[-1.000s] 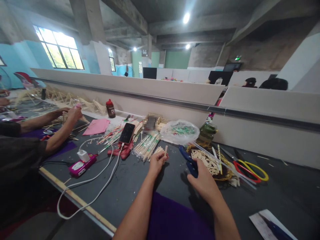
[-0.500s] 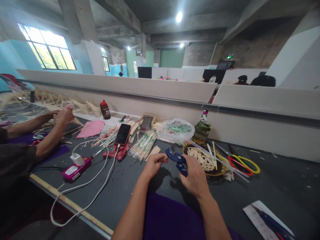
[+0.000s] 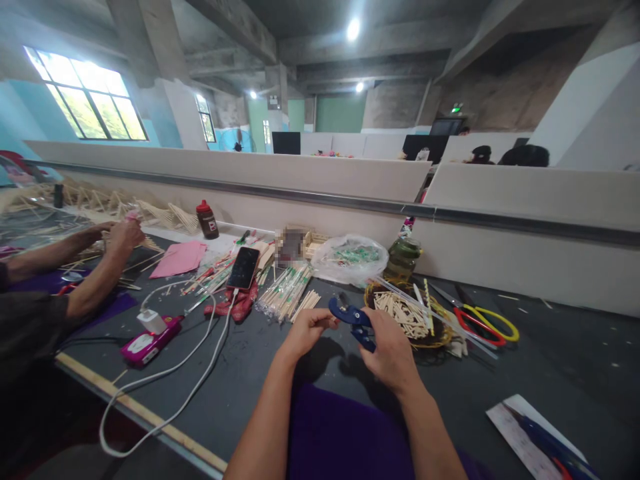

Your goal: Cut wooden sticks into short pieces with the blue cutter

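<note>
My right hand is wrapped round a blue cutting tool, whose jaws point left. Just left of the jaws, my left hand has its fingers pinched together; whatever they hold is too small to make out. Both hands are above the dark table, over a purple cloth. Behind my right hand a basket holds many short wooden sticks. Wrapped bundles of sticks lie beyond my left hand.
Scissors lie right of the basket. A jar and plastic bag stand behind. Leftward are a phone, white cable, purple power strip and red-capped bottle. Another person's hands work at far left.
The view has shifted slightly. The blue tool's jaws sit a little nearer my left fingers; both hands keep nearly the same pose.
</note>
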Demonstrator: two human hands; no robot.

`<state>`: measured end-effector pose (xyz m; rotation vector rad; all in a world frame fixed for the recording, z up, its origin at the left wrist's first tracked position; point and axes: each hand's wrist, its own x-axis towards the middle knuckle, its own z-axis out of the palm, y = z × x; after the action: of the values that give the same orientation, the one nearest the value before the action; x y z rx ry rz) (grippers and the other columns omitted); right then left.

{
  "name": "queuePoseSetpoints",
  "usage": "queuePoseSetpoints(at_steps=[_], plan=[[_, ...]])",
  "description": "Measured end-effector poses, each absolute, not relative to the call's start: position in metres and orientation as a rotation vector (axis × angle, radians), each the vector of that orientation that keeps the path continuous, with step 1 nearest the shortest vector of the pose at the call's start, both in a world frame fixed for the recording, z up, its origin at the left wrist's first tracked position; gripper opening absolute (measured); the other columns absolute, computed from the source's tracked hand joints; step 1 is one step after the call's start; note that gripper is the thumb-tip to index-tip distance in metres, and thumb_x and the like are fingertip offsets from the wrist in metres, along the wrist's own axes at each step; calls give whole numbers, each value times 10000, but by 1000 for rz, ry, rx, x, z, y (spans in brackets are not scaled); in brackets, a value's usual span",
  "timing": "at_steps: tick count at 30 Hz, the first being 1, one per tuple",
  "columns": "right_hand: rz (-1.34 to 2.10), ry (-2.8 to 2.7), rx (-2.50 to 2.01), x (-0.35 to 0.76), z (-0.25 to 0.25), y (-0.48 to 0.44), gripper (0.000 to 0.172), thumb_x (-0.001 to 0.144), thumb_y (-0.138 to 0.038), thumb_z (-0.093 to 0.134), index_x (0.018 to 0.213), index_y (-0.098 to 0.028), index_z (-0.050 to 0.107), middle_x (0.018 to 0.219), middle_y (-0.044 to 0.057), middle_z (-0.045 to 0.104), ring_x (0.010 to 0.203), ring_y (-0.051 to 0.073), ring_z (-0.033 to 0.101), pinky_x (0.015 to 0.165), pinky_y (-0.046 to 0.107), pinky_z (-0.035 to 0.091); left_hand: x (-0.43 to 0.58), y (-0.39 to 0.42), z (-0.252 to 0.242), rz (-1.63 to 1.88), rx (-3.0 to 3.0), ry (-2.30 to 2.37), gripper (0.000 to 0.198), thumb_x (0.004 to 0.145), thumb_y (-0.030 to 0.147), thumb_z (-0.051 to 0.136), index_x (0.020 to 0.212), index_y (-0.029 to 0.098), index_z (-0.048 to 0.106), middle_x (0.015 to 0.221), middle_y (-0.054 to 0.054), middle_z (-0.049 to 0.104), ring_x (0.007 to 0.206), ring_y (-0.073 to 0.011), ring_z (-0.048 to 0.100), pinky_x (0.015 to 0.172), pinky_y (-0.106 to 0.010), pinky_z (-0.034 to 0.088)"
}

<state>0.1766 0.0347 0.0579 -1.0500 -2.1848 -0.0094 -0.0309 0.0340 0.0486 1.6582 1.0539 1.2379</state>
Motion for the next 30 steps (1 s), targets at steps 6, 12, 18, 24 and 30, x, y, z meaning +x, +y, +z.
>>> queuePoseSetpoints(at_steps=[6,12,18,24,30], plan=[[32,-2199,-1058,176,62,33,498,682,-124,534,1173,-186,477,1047,105,582,993,271,540,871,408,450,-32,33,50,1228,1652,1050,181,711,81,531,742,134,702,714,-31,684,716,-158,614,701,-239,458],[67,-2224,-1058,177,59,34,526,680,-116,533,1198,-163,459,1065,110,579,1013,263,537,891,389,444,-35,33,49,1208,1709,1087,183,721,82,519,722,128,696,716,-36,680,719,-156,614,698,-235,449],[142,-2224,-1046,178,52,36,515,701,-135,524,1210,-174,456,1058,102,594,1003,248,564,869,360,460,-37,32,53,1188,1738,1120,198,708,74,492,698,125,684,696,-36,667,710,-156,610,689,-232,441],[288,-2209,-1023,178,46,38,500,710,-153,539,1204,-196,472,1119,91,610,1033,230,585,892,334,454,-41,30,53,1119,1774,1124,238,671,41,446,693,126,667,660,-18,629,682,-141,584,674,-221,419],[419,-2196,-1106,173,42,38,414,695,-141,533,1099,-230,520,1000,41,650,915,204,629,785,275,459,-46,31,43,1041,1782,1133,243,678,44,434,715,136,656,660,-16,625,681,-141,577,665,-223,416]])
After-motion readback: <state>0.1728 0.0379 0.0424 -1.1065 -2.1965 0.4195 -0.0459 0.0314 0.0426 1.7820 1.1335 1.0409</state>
